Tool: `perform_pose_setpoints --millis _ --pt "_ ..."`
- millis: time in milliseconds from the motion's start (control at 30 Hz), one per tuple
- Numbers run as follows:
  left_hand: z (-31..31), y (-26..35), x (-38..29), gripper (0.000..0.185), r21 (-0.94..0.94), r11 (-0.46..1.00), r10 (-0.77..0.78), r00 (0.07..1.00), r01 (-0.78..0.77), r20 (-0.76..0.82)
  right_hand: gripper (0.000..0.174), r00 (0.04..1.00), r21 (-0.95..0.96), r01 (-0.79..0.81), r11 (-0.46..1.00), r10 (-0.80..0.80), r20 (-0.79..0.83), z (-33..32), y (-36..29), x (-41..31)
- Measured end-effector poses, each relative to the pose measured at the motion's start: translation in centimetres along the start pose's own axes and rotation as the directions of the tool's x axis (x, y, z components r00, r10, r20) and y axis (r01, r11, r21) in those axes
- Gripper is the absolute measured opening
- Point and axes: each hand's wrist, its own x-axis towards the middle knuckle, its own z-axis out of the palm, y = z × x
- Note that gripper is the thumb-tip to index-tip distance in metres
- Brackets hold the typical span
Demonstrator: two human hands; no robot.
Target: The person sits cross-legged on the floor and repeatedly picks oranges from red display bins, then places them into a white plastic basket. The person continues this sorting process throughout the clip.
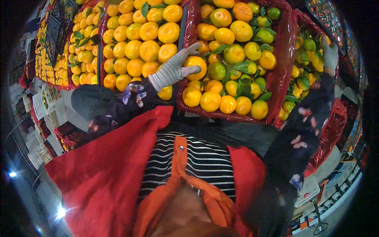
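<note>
My left hand (177,66), in a striped knit glove, has its thumb and fingers around an orange mandarin (196,67) at the left side of a crate of loose mandarins (234,54) with green leaves. My right hand (330,54), in a pale glove, reaches to the far right side of another crate, touching a yellow-orange fruit (325,40) near its fingertips. Whether it grips that fruit is not clear. Greenish fruit and leaves lie beside this hand. To the left of my left hand, large mandarins (149,51) stand in neat rows.
Red plastic film (274,77) lines the crate walls. A dark divider (182,26) separates the rows from the loose fruit. Further rows of citrus (86,56) and a dark plastic crate (53,35) are at the left. A white basket (308,191) stands low on the right.
</note>
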Motion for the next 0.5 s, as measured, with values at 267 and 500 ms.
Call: perform_pose_setpoints --millis 267,500 --pt "1.9 0.3 0.9 0.049 0.706 0.656 0.138 0.962 -0.268 0.236 0.064 0.890 0.635 0.089 0.767 -0.347 0.295 4.4 -8.2 -21.6" --pt "-0.1 -2.4 0.8 0.040 0.838 0.451 0.166 0.952 -0.307 0.259 0.070 0.672 0.592 0.270 0.759 -0.589 0.449 12.6 -14.4 -30.4"
